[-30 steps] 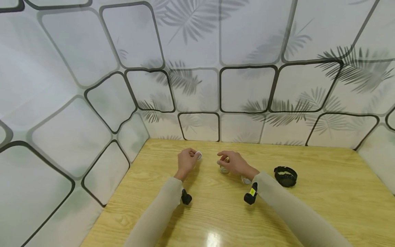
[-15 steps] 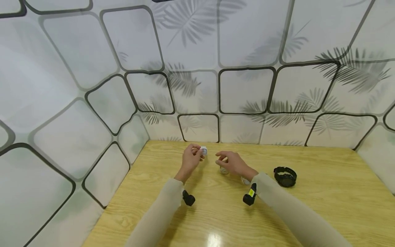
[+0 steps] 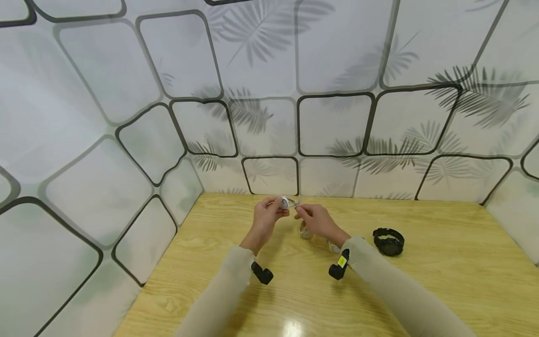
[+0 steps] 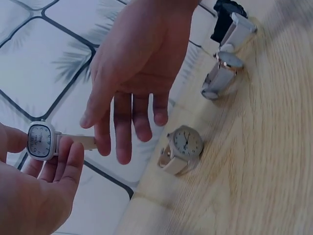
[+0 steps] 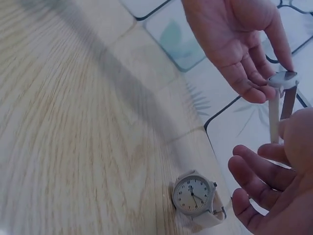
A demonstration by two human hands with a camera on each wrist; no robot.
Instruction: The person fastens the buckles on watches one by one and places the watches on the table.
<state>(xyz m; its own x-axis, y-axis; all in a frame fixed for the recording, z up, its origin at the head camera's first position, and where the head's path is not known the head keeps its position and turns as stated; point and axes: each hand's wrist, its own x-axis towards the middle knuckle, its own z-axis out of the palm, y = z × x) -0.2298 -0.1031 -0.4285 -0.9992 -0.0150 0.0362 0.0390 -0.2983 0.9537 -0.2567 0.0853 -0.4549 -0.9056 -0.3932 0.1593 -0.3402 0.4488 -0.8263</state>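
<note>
Above the table, my left hand [image 3: 265, 217] holds a white wristwatch [image 3: 284, 202] by its case, thumb and fingertips at the edges. In the left wrist view its squarish dial [image 4: 40, 141] faces the camera. My right hand [image 3: 318, 221] pinches the far end of the watch's pale strap [image 5: 275, 115] between thumb and index finger, the other fingers loosely bent. Just below the right hand, a beige round-faced wristwatch [image 5: 193, 195] stands on the table on its buckled strap. Farther along lies a pale-strapped watch with a rose-gold case [image 4: 229, 59], partly behind my right wrist in the head view.
A black wristwatch [image 3: 389, 242] lies right of my right forearm on the wood-grain table [image 3: 294, 285]. In the left wrist view another white strap [image 4: 239, 30] shows beside the black one. A patterned cloth wall [image 3: 337, 124] rises behind the table and on its left.
My left hand has moved right with the white wristwatch, towards the right hand. The right thumb and index finger, apart before, have closed on its strap.
</note>
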